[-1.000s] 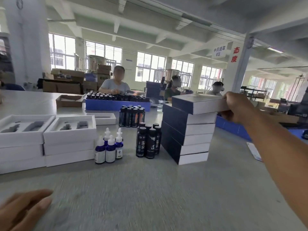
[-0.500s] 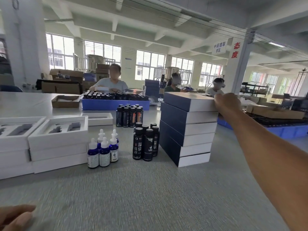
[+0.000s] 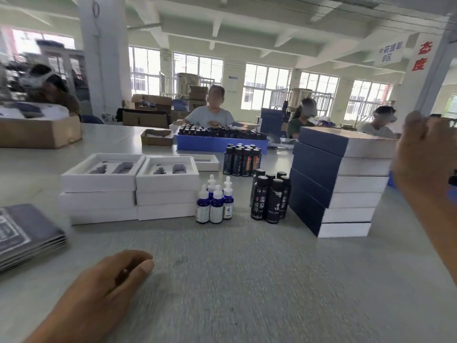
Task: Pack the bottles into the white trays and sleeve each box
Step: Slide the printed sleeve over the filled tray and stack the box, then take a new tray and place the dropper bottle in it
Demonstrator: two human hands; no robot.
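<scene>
Head view: right hand (image 3: 420, 154) now off sleeved stack (image 3: 338, 179), fingers loose, empty; left hand (image 3: 108, 280) relaxed on table, empty. Bottles (image 3: 215, 201) beside white trays (image 3: 168, 184) (unpacked). Next box due.

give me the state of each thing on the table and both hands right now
white trays: two stacks, top slots empty
dropper bottles: upright, capped, clustered
black bottles: upright, capped, clustered
sleeved boxes: one stack of five, sleeves on
flat sleeves: piled flat at the left edge
left hand: loosely curled, holding nothing
right hand: raised beside the stack, blurred
</scene>
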